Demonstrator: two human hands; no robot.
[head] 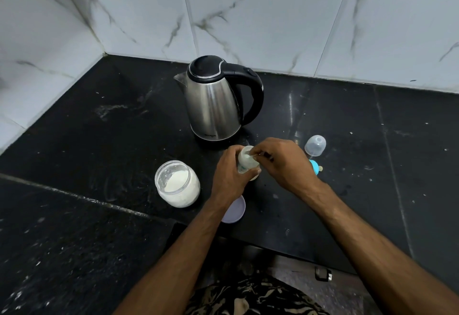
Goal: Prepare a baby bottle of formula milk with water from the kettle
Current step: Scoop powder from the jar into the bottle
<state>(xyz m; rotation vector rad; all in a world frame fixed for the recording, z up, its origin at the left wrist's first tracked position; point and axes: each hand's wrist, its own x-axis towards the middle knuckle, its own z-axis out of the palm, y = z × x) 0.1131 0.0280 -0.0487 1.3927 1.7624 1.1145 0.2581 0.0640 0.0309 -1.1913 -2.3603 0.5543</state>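
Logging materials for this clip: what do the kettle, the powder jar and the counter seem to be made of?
Kettle: brushed steel body by its streaky sheen; lid and handle look like black plastic. Powder jar: clear, glass or plastic, cannot tell; white powder shows through the wall. Counter: dark polished stone, apparently, speckled and faintly reflective.

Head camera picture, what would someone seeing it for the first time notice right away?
Two hands meet at the centre over a small baby bottle: the left hand grips its body while the right hand pinches something thin at its open mouth. Just behind them a steel kettle with a black lid and handle stands on the black counter. Left of the hands sits an open jar of white powder.
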